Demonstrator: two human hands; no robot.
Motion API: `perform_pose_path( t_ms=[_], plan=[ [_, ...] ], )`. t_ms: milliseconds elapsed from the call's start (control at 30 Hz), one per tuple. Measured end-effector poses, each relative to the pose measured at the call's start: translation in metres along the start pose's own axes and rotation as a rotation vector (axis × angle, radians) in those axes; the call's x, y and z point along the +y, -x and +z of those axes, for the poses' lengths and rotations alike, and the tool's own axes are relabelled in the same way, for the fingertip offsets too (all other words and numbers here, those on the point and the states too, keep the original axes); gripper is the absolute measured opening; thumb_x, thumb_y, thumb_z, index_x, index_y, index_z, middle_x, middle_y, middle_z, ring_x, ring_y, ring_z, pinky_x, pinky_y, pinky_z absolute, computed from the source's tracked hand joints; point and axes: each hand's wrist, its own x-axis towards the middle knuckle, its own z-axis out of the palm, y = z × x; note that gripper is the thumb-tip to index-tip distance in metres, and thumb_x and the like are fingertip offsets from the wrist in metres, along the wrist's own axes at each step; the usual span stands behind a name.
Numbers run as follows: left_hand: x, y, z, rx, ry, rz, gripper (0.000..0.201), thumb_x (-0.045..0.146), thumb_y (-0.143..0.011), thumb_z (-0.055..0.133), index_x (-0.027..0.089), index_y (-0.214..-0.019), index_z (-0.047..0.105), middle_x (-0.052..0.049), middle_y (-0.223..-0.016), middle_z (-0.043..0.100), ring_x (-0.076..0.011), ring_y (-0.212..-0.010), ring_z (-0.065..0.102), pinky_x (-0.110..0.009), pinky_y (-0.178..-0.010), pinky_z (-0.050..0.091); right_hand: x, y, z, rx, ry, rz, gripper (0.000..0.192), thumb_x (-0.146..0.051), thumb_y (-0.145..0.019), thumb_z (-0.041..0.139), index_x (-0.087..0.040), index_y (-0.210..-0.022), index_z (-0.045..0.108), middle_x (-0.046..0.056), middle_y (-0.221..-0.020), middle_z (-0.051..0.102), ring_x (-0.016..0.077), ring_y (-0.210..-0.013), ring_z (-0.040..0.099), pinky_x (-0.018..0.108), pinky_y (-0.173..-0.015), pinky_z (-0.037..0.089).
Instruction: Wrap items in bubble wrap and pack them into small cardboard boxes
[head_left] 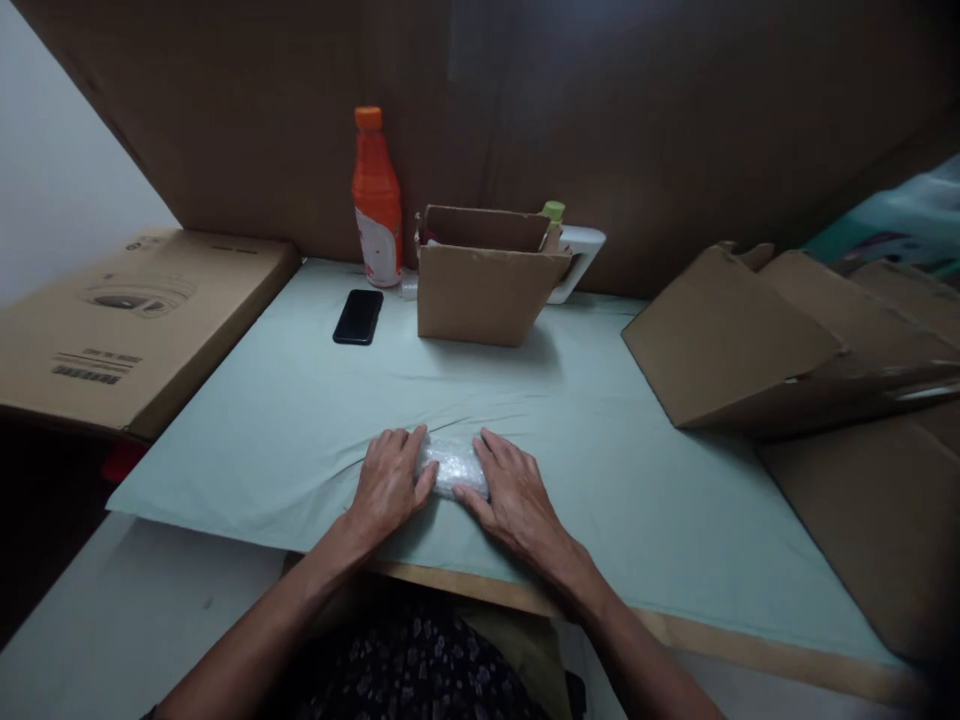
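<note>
**Bubble-wrapped bundle pressed flat between both hands**

The left hand (388,482) and right hand (512,490) lie palm-down at either end of a small clear bubble-wrapped bundle (453,466), fingers pressing it onto the pale green cloth-covered table (300,420) near the front edge. The wrap looks already closed round its contents; boxing appears outstanding.

Beyond stands a small open brown cardboard box (484,285), beside it a black phone (358,316) and an orange plastic bottle (376,200), its label unreadable. Flat brown cartons (757,340) lie right. A large printed carton (135,320) lies left; its lettering is illegible.
</note>
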Motion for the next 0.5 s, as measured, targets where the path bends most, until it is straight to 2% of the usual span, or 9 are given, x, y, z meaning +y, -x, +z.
perform_pose_path(
  t_ms=[133, 200, 300, 333, 400, 433, 500],
  plan=[
    [-0.005, 0.004, -0.006, -0.024, 0.064, 0.003, 0.037, 0.031, -0.085, 0.06, 0.017, -0.119, 0.061, -0.01, -0.098, 0.067, -0.0291, -0.096, 0.061, -0.045, -0.089, 0.05, 0.001, 0.005, -0.003, -0.02, -0.189, -0.017, 0.035, -0.03, -0.086, 0.067, -0.015, -0.117, 0.06, 0.022, -0.141, 0.057, 0.0368, -0.13, 0.053, 0.057, -0.104, 0.046],
    [-0.006, 0.006, -0.01, -0.044, 0.222, 0.014, 0.026, 0.03, -0.079, 0.062, 0.02, -0.104, 0.063, -0.008, -0.099, 0.067, -0.0277, -0.097, 0.061, -0.043, -0.088, 0.051, -0.002, 0.01, -0.012, -0.042, -0.359, -0.001, 0.031, -0.023, -0.083, 0.066, -0.019, -0.113, 0.058, 0.017, -0.134, 0.063, 0.0316, -0.122, 0.06, 0.052, -0.1, 0.051],
    [-0.002, 0.009, -0.015, -0.166, 0.597, -0.01, 0.016, 0.03, -0.077, 0.06, 0.021, -0.09, 0.059, -0.004, -0.095, 0.066, -0.0223, -0.088, 0.063, -0.035, -0.08, 0.052, -0.001, 0.015, -0.024, -0.091, -0.648, 0.118, 0.046, -0.019, -0.082, 0.065, -0.023, -0.125, 0.053, 0.01, -0.121, 0.068, 0.0243, -0.103, 0.067, 0.04, -0.088, 0.056],
    [-0.001, 0.009, -0.016, -0.219, 0.67, -0.025, 0.015, 0.031, -0.078, 0.059, 0.021, -0.089, 0.058, -0.002, -0.089, 0.066, -0.0204, -0.083, 0.063, -0.032, -0.074, 0.052, 0.003, 0.016, -0.026, -0.093, -0.724, 0.162, 0.052, -0.02, -0.082, 0.066, -0.024, -0.132, 0.051, 0.008, -0.116, 0.07, 0.0227, -0.096, 0.068, 0.038, -0.084, 0.057],
    [0.003, 0.004, -0.017, -0.301, 0.68, -0.013, 0.017, 0.035, -0.08, 0.06, 0.021, -0.09, 0.059, -0.001, -0.084, 0.065, -0.0192, -0.077, 0.062, -0.03, -0.069, 0.052, 0.013, 0.015, -0.028, -0.05, -0.809, 0.239, 0.057, -0.025, -0.083, 0.066, -0.023, -0.137, 0.049, 0.007, -0.111, 0.071, 0.0218, -0.09, 0.069, 0.036, -0.08, 0.057],
    [0.004, -0.003, -0.019, -0.285, 0.631, 0.023, 0.021, 0.037, -0.08, 0.063, 0.021, -0.093, 0.061, -0.002, -0.088, 0.067, -0.0205, -0.082, 0.064, -0.032, -0.073, 0.053, 0.02, 0.015, -0.028, -0.013, -0.825, 0.278, 0.054, -0.027, -0.083, 0.065, -0.023, -0.135, 0.052, 0.008, -0.11, 0.071, 0.022, -0.089, 0.069, 0.035, -0.079, 0.057],
    [0.008, -0.027, -0.027, -0.128, 0.475, 0.139, 0.031, 0.039, -0.081, 0.067, 0.021, -0.105, 0.063, -0.009, -0.111, 0.069, -0.0263, -0.103, 0.064, -0.041, -0.09, 0.053, 0.034, 0.014, -0.027, 0.033, -0.855, 0.352, 0.046, -0.031, -0.084, 0.064, -0.021, -0.128, 0.057, 0.008, -0.109, 0.071, 0.0231, -0.09, 0.069, 0.035, -0.078, 0.056]
  ],
)
